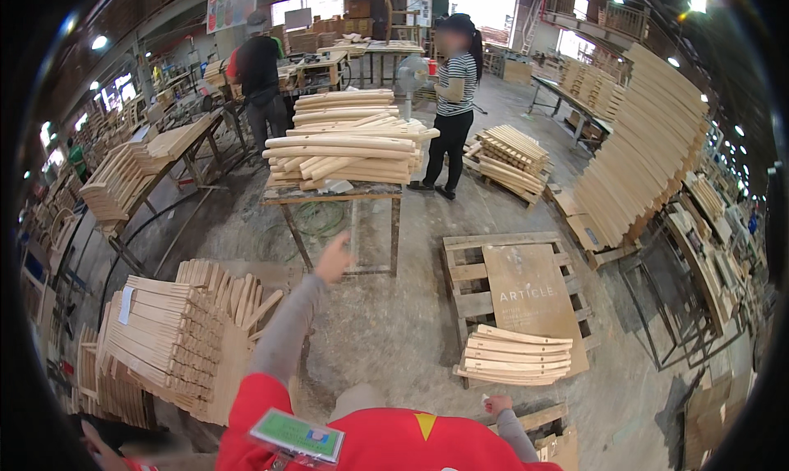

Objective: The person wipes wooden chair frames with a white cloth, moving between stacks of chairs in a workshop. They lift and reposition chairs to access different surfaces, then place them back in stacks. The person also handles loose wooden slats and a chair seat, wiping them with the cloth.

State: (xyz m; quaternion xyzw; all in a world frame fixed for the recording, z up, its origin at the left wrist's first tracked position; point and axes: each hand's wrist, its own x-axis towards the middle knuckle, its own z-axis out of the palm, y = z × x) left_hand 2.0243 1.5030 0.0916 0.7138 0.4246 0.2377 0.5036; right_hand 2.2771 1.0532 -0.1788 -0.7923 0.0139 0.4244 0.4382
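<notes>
Shirt (394, 442), left hand (334, 259) before table (370, 195)

Lrg woodworking wkshp, w/ curved wood pcs (341, 146) stacked on tables (374, 191) & a pallet (468, 272).

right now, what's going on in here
A person in red stretches the left hand out in front of a worktable piled with wooden pieces; it looks blurred and clear of the pile. The right hand is low, near curved slats lying on a pallet; whether it holds anything is too small to tell. Someone in a striped top stands beyond the worktable, to its right.
</notes>
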